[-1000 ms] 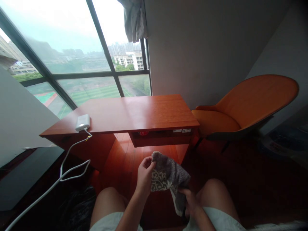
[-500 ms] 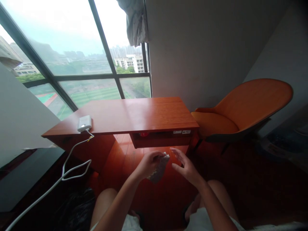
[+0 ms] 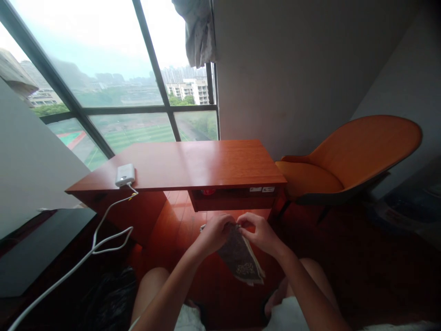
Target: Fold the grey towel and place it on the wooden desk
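Observation:
A dark grey piece of cloth (image 3: 237,255), perhaps a small pouch, hangs down from both hands above the floor. It has a pale printed pattern near its lower end and a cream edge along the right side. My left hand (image 3: 218,232) is closed on its upper part, with a small light bit poking out at the hand's left. Thumb and fingers of my right hand (image 3: 257,232) pinch the top corner, right beside the left fingertips. What exactly the fingertips grip is too small to make out.
Ahead stands a reddish wooden desk (image 3: 193,165) under the window. A white power bank (image 3: 125,175) with a white cable (image 3: 86,257) lies on its left end. To the right is an orange chair (image 3: 365,156). A black plastic bag (image 3: 110,299) sits low at left.
My right hand, apart and open before, has come in and now pinches the cloth's top. The cloth has swung round and hangs longer, showing its patterned end.

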Demonstrator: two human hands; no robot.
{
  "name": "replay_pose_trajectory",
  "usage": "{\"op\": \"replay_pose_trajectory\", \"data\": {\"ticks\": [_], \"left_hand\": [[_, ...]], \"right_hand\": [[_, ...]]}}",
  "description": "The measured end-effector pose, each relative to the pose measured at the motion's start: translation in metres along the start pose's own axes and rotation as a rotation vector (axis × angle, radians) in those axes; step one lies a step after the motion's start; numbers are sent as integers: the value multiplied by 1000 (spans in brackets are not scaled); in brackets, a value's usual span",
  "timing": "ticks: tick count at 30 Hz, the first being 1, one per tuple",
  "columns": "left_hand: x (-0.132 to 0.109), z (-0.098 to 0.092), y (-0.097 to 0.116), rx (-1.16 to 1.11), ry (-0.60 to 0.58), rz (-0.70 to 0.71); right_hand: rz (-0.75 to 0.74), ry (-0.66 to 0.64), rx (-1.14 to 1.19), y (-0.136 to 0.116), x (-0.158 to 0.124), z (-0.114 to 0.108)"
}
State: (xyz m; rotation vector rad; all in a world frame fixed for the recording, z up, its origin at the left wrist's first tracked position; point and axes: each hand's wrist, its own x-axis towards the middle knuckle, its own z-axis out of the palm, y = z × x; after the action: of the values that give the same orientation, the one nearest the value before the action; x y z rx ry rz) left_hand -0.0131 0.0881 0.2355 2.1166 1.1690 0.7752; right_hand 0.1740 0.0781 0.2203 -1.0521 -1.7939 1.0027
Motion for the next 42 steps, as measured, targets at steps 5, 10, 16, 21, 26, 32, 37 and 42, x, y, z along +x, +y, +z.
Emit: {"op": "replay_pose_trajectory", "data": {"ticks": [5,10,16,21,26,32,37,42], "left_hand": [[-6,-4,10,-16,-37,35],[-15,-19,-2,97,-38,53],[-15,-29,-34,-50,63,10],[-7,-26,-30,-462,166,-104],[3,-39,-8,-516,285,-107],[14,-54,11,-561,256,-161],[39,-79,31,-674,395,-113],[85,-121,51,-590,457,80]], "right_hand": [[-76,2,-89,-4,-5,-7],[-13,88,-100,-7,-6,-22],[8,128,-83,-16,-6,-49],[11,151,-122,-18,-3,-67],[15,268,-1,-16,-2,-73],[64,215,-97,-25,9,-74],[-12,313,9,-59,38,-93],[-146,371,-71,-92,89,-124]]}}
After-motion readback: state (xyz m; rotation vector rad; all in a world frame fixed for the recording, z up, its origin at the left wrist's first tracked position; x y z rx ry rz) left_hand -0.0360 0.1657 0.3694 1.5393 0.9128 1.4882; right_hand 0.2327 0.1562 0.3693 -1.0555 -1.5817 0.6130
